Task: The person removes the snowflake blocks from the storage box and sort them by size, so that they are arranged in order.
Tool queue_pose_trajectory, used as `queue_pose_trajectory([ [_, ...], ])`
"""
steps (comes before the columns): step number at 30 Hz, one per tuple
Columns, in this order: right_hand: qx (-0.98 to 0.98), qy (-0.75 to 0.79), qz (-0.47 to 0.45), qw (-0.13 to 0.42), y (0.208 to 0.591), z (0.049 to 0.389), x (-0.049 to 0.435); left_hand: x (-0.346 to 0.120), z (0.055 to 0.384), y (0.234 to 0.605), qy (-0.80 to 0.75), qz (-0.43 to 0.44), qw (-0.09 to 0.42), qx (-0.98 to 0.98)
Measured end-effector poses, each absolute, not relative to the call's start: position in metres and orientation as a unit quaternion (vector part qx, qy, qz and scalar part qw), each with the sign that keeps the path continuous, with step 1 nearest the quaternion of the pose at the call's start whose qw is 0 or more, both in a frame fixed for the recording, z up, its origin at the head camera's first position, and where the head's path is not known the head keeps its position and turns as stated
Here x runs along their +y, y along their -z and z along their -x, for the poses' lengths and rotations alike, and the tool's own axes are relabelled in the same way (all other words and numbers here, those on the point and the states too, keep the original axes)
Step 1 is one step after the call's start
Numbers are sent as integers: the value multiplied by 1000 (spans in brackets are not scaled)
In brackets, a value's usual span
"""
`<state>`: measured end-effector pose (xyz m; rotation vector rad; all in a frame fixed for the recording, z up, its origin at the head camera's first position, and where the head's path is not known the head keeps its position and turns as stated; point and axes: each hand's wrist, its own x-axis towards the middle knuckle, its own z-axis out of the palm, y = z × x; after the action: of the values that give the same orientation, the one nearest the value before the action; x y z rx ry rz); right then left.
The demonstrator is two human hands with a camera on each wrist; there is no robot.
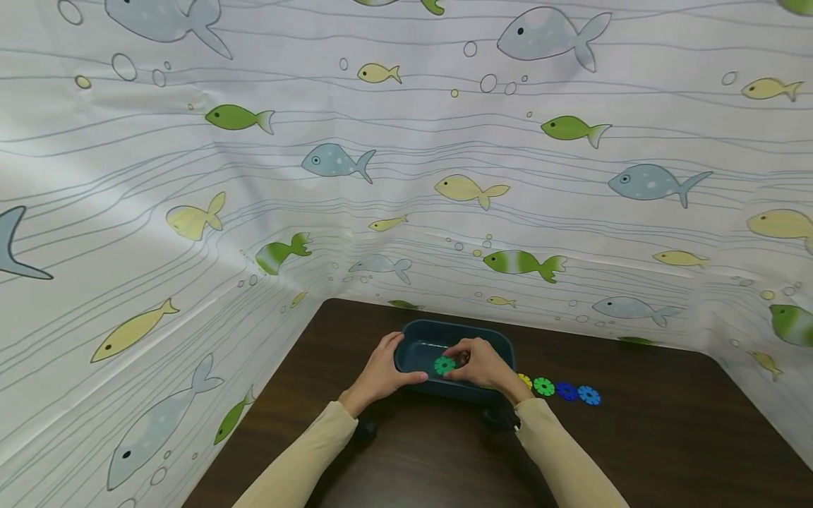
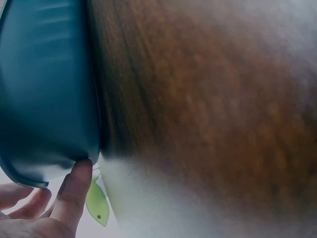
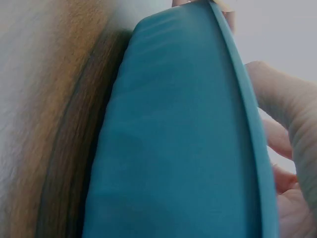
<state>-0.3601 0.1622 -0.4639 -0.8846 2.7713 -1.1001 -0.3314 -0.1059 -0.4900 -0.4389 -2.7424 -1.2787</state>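
A dark teal plastic tub (image 1: 457, 389) stands on the table, its front wall (image 3: 168, 129) filling much of the right wrist view. My left hand (image 1: 382, 375) holds the tub's left end, the thumb along the near rim; fingertips (image 2: 74, 191) touch its outer side in the left wrist view. Over the tub, my right hand (image 1: 485, 363) pinches a green snowflake disc (image 1: 444, 365) between thumb and forefinger. In the right wrist view the rim hides the disc and part of the right hand (image 3: 287, 129).
Right of the tub, a row of flat snowflake discs lies on the brown table (image 1: 660, 416): a yellow disc (image 1: 524, 380) partly behind the right wrist, a green one (image 1: 543, 386), a dark blue one (image 1: 567, 391) and a light blue one (image 1: 589, 395). Fish-patterned sheeting (image 1: 406, 120) surrounds the table's back and sides.
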Motion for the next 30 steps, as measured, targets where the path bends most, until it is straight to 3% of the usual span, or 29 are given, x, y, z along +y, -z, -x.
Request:
queue_pose_trajectory([
  [30,891,422,136,-98,461,314,262,-106,332,491,419,140,43,-896],
])
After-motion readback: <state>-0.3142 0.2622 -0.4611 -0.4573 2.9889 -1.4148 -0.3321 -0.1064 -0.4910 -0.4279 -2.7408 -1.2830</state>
